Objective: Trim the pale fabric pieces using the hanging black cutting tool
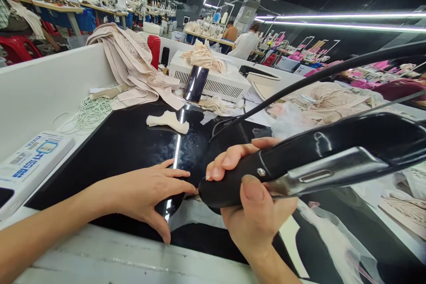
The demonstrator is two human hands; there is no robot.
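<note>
My right hand (251, 217) is wrapped around the rounded front end of a long black tool (333, 146) with a silver metal strip along its side. The tool slants up to the right and leaves the view. My left hand (141, 193) lies palm down with fingers spread over a glossy black board (109, 151). Its fingertips come close to the tool's front end, where a small tip is mostly hidden. Beneath both hands a thin, pale sheer piece (199, 213) shows in part. A cream fabric scrap (168, 121) lies farther back on the board.
Pale elastic cord (91, 113) and a printed box (33, 168) lie at the left. Beige fabric strips (123, 57) drape over the rim. A phone (197, 83) leans against a white vented unit (216, 86). A black cable (299, 84) crosses the right side above sheer scraps (336, 235).
</note>
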